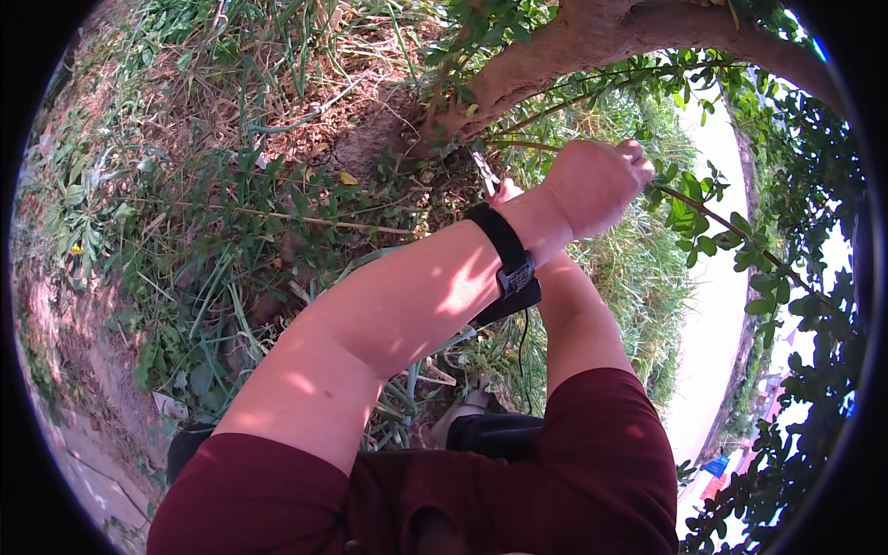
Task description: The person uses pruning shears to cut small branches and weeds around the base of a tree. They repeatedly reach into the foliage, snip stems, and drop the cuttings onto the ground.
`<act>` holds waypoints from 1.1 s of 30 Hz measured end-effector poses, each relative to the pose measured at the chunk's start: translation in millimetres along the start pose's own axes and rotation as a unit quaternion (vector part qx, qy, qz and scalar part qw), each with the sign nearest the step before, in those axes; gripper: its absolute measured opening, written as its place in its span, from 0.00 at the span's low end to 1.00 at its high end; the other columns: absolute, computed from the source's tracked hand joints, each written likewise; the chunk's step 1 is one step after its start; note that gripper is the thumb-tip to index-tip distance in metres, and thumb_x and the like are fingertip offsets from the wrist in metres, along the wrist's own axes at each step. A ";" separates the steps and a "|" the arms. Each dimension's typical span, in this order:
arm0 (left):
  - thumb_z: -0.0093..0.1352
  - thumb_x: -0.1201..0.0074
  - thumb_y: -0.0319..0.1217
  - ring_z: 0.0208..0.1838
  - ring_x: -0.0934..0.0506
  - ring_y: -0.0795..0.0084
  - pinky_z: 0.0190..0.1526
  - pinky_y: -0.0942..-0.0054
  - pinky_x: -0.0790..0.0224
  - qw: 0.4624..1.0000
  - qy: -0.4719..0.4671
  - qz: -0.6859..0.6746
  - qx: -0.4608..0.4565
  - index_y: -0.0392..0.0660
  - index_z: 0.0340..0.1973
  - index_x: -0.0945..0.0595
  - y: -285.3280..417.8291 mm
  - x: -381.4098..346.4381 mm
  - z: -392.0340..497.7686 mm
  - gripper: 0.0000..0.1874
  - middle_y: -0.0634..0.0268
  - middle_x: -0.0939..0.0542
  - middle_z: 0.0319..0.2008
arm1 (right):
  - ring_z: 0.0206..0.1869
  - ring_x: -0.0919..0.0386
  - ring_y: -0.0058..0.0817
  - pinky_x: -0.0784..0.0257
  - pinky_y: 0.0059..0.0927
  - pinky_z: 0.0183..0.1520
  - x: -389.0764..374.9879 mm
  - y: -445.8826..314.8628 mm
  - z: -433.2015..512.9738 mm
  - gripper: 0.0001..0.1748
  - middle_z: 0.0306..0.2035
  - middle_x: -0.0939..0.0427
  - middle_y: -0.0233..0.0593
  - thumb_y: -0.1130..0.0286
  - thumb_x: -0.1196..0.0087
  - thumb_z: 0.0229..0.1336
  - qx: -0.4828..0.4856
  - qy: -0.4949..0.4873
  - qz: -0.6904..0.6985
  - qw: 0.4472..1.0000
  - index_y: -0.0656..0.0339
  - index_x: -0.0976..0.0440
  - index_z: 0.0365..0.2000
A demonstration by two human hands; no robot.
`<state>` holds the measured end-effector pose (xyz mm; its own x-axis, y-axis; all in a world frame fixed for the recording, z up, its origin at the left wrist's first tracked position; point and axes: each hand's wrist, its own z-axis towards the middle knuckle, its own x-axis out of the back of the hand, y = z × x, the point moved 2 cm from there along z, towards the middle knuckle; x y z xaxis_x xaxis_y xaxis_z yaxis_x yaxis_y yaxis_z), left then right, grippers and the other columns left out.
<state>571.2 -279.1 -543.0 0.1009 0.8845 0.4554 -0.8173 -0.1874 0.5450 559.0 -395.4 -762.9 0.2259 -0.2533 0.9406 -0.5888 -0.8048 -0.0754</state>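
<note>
My left hand (600, 184) is closed around a thin leafy branch (728, 223), which runs from near the tree's base out to the right. The left forearm, wearing a black strap (501, 236), crosses over the right arm. Beneath it, my right hand (506, 191) is mostly hidden, with only some fingers showing. Those fingers hold a metal cutting tool, apparently pruning shears (484, 170). The blades point up toward the foot of the tree trunk (451, 125), close to where the branch starts. Whether the blades touch a stem cannot be made out.
A thick limb (610, 38) arches across the upper right. Another thin stem (312, 220) stretches through low weeds at left. Long grass (624, 298) grows beyond my right arm, beside a brightly lit pale strip (707, 333). My shoe (451, 420) stands among green stalks.
</note>
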 end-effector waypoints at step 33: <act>0.56 0.50 0.26 0.31 0.21 0.65 0.29 0.66 0.27 1.000 0.015 -0.027 0.001 0.48 0.30 0.22 5.4 -7.8 -10.1 0.07 0.66 0.26 0.29 | 0.39 0.21 0.43 0.28 0.42 0.39 -11.1 -2.9 -6.5 0.15 0.31 0.21 0.48 0.58 0.47 0.55 0.026 0.011 0.016 0.999 0.60 0.27 0.31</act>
<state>560.3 -282.7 -550.7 0.1274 0.9060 0.4037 -0.8099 -0.1400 0.5697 553.1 -386.8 -770.9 0.1892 -0.2684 0.9445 -0.5543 -0.8232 -0.1229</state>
